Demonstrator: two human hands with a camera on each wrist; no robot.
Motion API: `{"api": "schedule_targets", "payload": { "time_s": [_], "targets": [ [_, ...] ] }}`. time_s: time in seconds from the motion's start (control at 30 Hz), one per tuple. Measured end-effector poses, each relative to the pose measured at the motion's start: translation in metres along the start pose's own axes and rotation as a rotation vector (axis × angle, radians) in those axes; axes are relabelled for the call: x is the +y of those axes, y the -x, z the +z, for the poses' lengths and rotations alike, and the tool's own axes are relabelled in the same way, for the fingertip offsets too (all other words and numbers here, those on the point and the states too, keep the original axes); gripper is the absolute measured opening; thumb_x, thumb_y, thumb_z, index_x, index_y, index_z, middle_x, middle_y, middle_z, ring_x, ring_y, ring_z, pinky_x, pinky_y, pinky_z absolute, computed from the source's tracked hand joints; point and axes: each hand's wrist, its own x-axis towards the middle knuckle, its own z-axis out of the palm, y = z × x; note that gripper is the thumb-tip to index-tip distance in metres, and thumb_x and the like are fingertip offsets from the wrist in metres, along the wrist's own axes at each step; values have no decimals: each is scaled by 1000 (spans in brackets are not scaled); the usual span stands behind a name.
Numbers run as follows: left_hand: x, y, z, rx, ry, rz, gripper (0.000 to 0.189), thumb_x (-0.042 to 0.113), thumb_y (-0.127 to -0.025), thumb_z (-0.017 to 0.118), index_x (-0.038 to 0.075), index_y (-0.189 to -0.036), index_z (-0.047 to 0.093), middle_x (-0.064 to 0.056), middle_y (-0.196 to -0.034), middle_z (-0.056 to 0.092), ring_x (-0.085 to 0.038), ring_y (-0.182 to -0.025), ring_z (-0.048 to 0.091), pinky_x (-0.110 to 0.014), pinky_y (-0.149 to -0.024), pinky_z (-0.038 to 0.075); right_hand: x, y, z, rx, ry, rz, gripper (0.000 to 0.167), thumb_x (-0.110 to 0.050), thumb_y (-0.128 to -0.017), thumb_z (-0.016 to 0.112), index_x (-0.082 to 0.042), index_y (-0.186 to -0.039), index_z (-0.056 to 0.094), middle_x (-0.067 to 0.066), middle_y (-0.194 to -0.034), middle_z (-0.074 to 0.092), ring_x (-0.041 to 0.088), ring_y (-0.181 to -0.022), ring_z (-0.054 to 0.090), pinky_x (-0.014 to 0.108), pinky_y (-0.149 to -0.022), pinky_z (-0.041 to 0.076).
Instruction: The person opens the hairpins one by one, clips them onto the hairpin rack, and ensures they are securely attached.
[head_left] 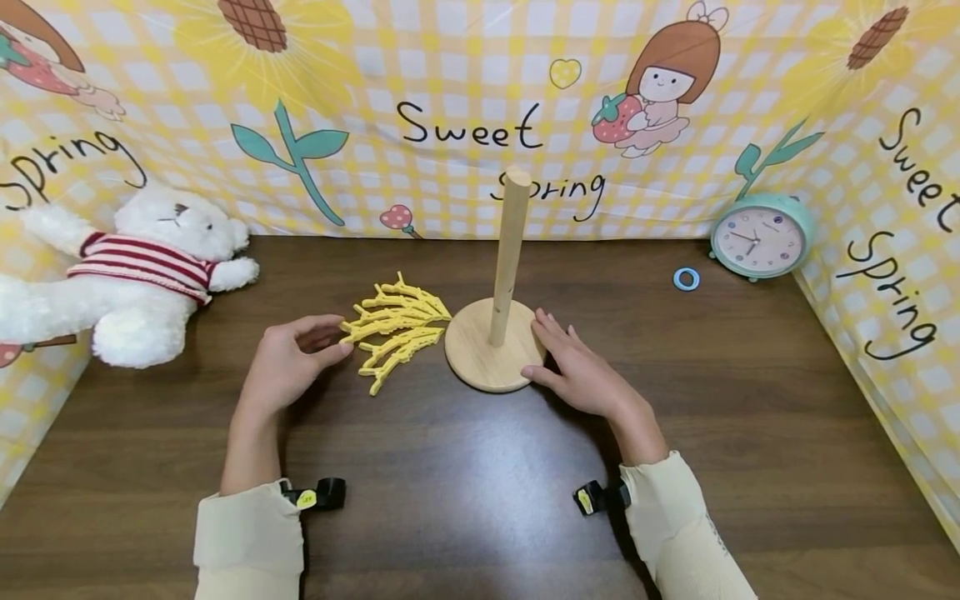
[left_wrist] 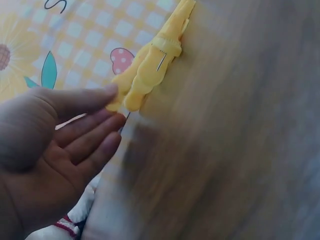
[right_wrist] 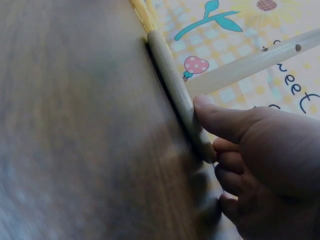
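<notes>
head view: yellow branches (head_left: 396, 315) lie left of the wooden base (head_left: 471, 350), long axis sideways, tapering toward it; the post (head_left: 512, 242) stands upright. left wrist: the left hand (left_wrist: 57, 145) pinches their outer tips. right wrist: the right hand (right_wrist: 270, 155) grips the base's rim.

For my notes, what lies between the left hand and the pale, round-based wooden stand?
The head view shows yellow branched pieces between the left hand and the stand.
</notes>
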Motion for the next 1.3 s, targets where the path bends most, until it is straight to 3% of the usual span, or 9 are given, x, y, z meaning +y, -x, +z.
{"api": "schedule_targets", "payload": {
  "time_s": [0.1, 0.27, 0.43, 0.53, 0.73, 1.0, 1.3],
  "targets": [
    [1, 0, 0, 20, 75, -10, 43, 20, -93, 77, -3, -128, 66, -21, -121, 69, -17, -107, 68, -10, -80, 50, 0, 1, 0, -1, -3, 0, 74, -27, -104, 61, 6, -157, 22, 22, -166, 11, 32, -154, 11, 51, -124, 6],
    [3, 1, 1, 59, 213, 9, 45, 18, -92, 78, -5, -129, 65, -20, -120, 69, 1, -100, 66, -13, -82, 53, 0, 1, -1, -7, 4, -8, 74, -27, -104, 61, 5, -158, 21, 22, -166, 11, 31, -154, 10, 51, -124, 6],
    [11, 0, 3, 121, 331, 38, 45, 14, -90, 79, -4, -129, 65, 0, -115, 72, -2, -103, 68, -17, -82, 55, 2, 1, -1, -19, 27, -20, 74, -27, -105, 59, 6, -158, 20, 22, -166, 10, 32, -154, 9, 52, -123, 6],
    [20, 0, 7, 132, 382, 77, 44, 9, -89, 80, -6, -128, 65, 3, -113, 72, -5, -104, 69, -19, -82, 56, 2, 2, -1, -23, 28, -24, 73, -26, -105, 58, 6, -158, 19, 23, -166, 9, 31, -154, 9, 52, -123, 6],
    [35, -1, 18, 88, 395, 146, 40, 7, -90, 78, -6, -125, 67, -11, -116, 71, -9, -104, 70, -22, -84, 56, 2, 3, -1, -29, 16, -19, 74, -27, -105, 58, 5, -158, 18, 21, -167, 8, 27, -154, 8, 50, -124, 5],
    [41, -1, 30, 38, 396, 175, 38, 10, -90, 78, -3, -124, 68, -24, -118, 68, -9, -104, 69, -22, -86, 56, 2, 3, -1, -31, 8, -13, 75, -28, -105, 58, 5, -159, 18, 20, -167, 8, 27, -154, 8, 49, -124, 5],
    [48, 0, 35, 87, 383, 260, 33, 1, -87, 79, -5, -119, 70, -22, -110, 71, -18, -102, 70, -25, -90, 55, 3, 2, -1, -27, 17, -15, 74, -28, -105, 58, 5, -159, 18, 21, -167, 8, 27, -154, 9, 49, -124, 5]
  ]
}}
